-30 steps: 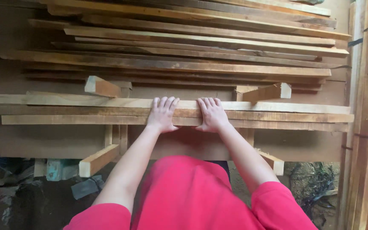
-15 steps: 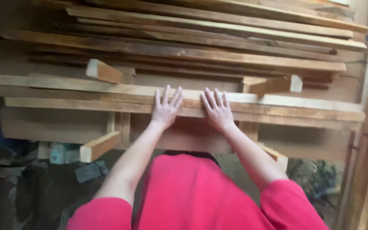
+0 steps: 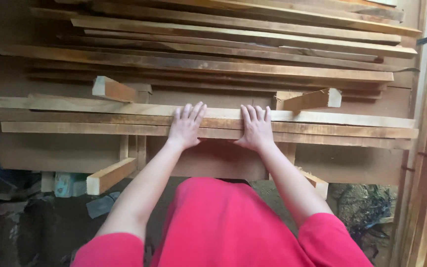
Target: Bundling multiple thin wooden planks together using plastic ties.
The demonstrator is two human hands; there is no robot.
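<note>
Both hands pressed flat on the front planks of a timber rack, seen from the head camera.

The left hand [image 3: 186, 126] and right hand [image 3: 256, 127] are laid side by side, fingers spread, nothing gripped, on the long planks [image 3: 322, 129] resting across the wooden support arms [image 3: 108, 175]. Planks could be tipped off the arms if pushed unevenly; fingers could be pinched between boards.
</note>
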